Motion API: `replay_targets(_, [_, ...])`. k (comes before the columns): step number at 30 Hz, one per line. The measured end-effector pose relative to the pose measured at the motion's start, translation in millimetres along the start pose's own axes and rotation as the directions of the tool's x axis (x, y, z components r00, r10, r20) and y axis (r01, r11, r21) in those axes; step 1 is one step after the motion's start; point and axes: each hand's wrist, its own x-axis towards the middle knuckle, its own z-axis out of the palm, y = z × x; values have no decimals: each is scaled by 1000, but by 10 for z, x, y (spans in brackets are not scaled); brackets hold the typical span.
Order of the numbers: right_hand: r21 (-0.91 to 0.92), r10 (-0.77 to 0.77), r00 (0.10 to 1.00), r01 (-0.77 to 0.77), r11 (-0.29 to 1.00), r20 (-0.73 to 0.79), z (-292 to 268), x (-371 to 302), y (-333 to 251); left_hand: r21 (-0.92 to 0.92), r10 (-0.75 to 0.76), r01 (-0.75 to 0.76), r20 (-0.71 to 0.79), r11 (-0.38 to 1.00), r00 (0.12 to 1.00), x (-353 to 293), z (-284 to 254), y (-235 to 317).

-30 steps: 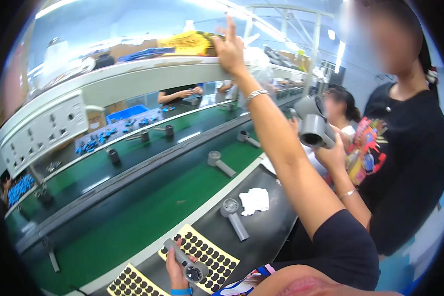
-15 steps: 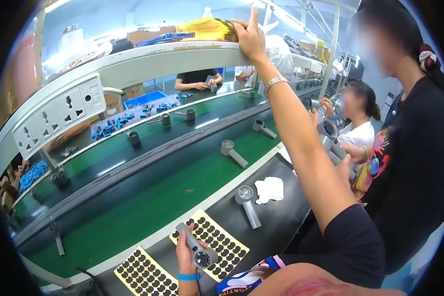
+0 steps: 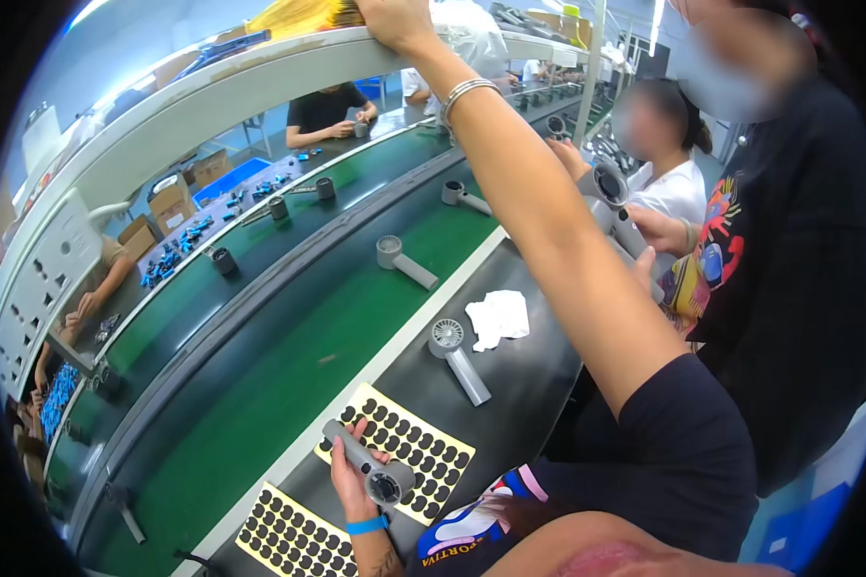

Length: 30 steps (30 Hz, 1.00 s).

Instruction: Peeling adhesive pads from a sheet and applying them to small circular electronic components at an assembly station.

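Green conveyor belt (image 3: 289, 356), left hand (image 3: 356, 481) gripping grey dryer body (image 3: 368, 464), right hand (image 3: 394, 19) flat on shelf (image 3: 212, 87).

A green conveyor belt (image 3: 289, 356) runs from seven o'clock toward one o'clock, carrying a grey plastic dryer body (image 3: 404, 262) near centre and another (image 3: 464, 196) beyond it. On the black counter (image 3: 529, 375) lie a third grey dryer body (image 3: 457, 356) and a crumpled white cloth (image 3: 498, 317). At ten o'clock a white socket panel (image 3: 43, 279) hangs.
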Motion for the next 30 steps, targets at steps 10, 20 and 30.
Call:
replay_targets(10, [-42, 48, 971, -59, 997, -235, -37, 23, -42, 26, 4, -5, 0, 1000, 1000, 10, 88, 7])
replay_targets(20, [-25, 272, 908, -295, 955, -318, -148, -195, -679, -1, -2, 2, 6, 1000, 1000, 44, 35, -4])
replay_targets(30, [131, 133, 952, -100, 986, -275, -150, -102, -246, 27, 3, -3, 5, 1000, 1000, 7, 81, -6])
